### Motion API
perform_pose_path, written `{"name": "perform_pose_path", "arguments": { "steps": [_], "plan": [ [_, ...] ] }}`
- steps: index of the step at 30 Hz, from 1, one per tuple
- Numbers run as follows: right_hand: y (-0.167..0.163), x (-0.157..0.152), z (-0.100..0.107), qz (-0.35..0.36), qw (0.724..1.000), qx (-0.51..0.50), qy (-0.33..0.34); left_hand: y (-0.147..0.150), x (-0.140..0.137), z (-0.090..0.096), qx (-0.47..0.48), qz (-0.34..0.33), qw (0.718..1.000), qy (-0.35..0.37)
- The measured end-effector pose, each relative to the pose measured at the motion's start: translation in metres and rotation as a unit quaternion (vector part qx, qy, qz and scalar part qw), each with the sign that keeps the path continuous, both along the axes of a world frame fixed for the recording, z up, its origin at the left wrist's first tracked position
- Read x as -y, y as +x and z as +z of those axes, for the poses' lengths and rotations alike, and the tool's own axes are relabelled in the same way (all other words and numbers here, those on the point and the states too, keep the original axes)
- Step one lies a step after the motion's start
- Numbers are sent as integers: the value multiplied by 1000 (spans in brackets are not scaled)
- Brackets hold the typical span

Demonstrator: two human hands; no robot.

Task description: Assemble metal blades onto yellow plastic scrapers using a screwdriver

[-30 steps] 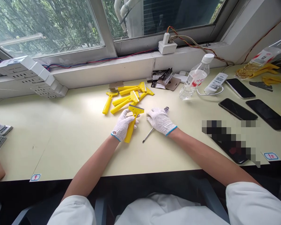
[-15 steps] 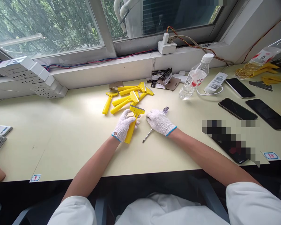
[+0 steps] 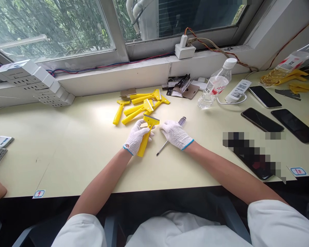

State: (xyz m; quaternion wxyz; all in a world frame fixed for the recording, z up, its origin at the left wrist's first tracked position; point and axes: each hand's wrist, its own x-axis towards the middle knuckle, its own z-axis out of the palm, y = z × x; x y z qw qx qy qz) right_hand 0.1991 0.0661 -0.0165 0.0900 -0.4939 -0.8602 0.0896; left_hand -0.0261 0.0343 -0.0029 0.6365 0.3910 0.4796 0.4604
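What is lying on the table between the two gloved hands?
In the head view, only bare table lies between the left hand and the right hand.

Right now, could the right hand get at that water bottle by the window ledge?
Probably yes. The right hand rests over a screwdriver, and the bare table between it and the water bottle holds nothing. It would have to stretch forward, though.
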Motion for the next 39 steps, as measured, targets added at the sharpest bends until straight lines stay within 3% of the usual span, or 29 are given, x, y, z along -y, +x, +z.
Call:
{"name": "perform_pose_path", "arguments": {
  "steps": [22,30,35,39],
  "plan": [
    [-9,6,3,7,995,102,-10,0,-1,-1,-31,-18,999,20],
    [-6,0,-14,7,995,-82,50,0,0,-3,-40,-26,998,30],
    [-4,-1,-17,31,960,-270,65,4,1,-3,-60,-36,996,49],
    [-6,3,-17,25,942,-334,22,7,3,-4,-80,-52,993,73]
  ]
}}
